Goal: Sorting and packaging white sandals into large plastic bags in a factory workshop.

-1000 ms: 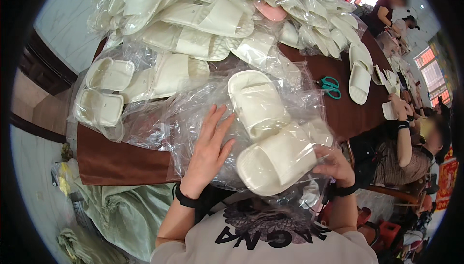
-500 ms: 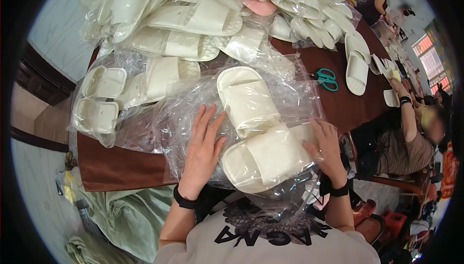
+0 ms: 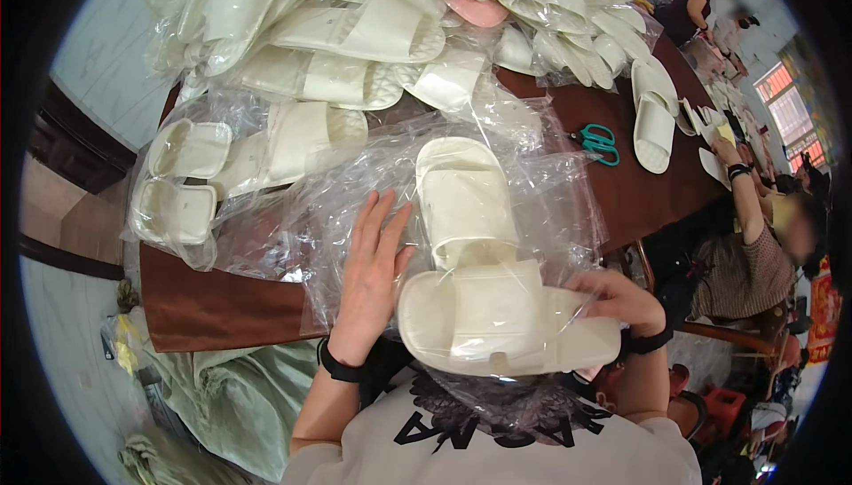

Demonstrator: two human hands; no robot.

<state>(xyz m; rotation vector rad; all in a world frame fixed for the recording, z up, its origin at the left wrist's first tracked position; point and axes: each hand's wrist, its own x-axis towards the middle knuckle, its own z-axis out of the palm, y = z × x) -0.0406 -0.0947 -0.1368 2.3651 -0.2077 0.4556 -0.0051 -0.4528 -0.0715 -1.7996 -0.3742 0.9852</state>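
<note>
A cream open-toe slipper (image 3: 466, 210) lies on clear plastic bagging in front of me, its toe end pointing away. Across its near end rests a second cream slipper (image 3: 497, 321), turned sideways with its heel to the right. My left hand (image 3: 368, 268) lies on the plastic bag (image 3: 333, 245) just left of the slippers, fingers stretched out and holding nothing. At the heel of the sideways slipper, my right hand (image 3: 626, 303) has its fingers bent round the far edge. Part of its grip is hidden.
Bagged cream slippers (image 3: 355, 32) are heaped at the back, with a pink piece (image 3: 477, 9) among them. Teal-handled scissors (image 3: 599, 144) and an unbagged slipper (image 3: 655, 117) lie to the right on the brown table (image 3: 231, 307). A co-worker (image 3: 745, 254) sits at the right.
My right hand has moved down and right and bent its fingers at the slipper's heel. The sideways slipper has turned level, and the upper one stands straighter. My left hand has barely moved.
</note>
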